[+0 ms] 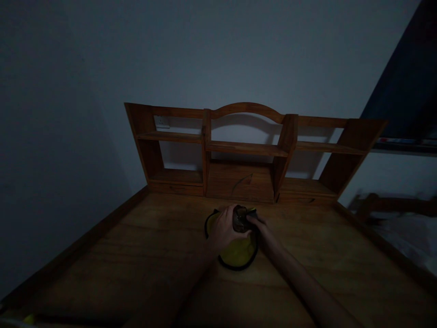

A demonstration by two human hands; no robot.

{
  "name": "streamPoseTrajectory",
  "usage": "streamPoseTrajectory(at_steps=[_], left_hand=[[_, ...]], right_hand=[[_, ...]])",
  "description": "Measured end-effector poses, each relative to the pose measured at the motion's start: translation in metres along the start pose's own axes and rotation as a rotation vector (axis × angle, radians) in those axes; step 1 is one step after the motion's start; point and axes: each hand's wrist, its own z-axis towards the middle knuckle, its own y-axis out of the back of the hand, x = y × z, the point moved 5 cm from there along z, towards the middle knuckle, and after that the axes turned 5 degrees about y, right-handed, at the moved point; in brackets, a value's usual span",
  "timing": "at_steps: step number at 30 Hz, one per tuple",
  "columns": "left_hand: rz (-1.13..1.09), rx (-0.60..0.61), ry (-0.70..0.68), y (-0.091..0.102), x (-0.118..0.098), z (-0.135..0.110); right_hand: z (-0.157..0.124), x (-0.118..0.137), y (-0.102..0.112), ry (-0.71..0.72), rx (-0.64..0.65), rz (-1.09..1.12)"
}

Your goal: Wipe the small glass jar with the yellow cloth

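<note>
My left hand (223,231) is wrapped round a small, dark brown, shiny object (239,220), perhaps a glass or jar; the dim light hides its exact kind. On its right side, my right hand (261,226) is closed on a dark piece of cloth (252,214) with a bit of yellow at its top, pressed against the brown object. Under both hands is a yellow cloth (239,256) with a thick black border. Whether the dark piece belongs to this cloth, I cannot tell.
A wooden desk (136,255) spreads around my hands, with raised side edges. At its back stands a wooden shelf unit (246,148) with low drawers (175,188). A wall socket (162,121) shows behind it. At the right are a dark window (409,86) and a wooden rail (403,205).
</note>
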Motion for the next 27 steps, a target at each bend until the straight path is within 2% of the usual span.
streamPoseTrajectory(at_steps=[4,8,27], left_hand=[[0.013,0.016,0.006,0.001,-0.002,0.000],[0.009,0.016,-0.014,0.002,-0.004,0.000],[0.004,-0.006,-0.024,0.003,-0.006,0.000]], right_hand=[[0.001,-0.010,-0.005,-0.108,0.037,0.197],[0.002,-0.015,-0.006,-0.142,0.050,0.314],[0.002,-0.013,-0.005,-0.110,0.031,0.273]])
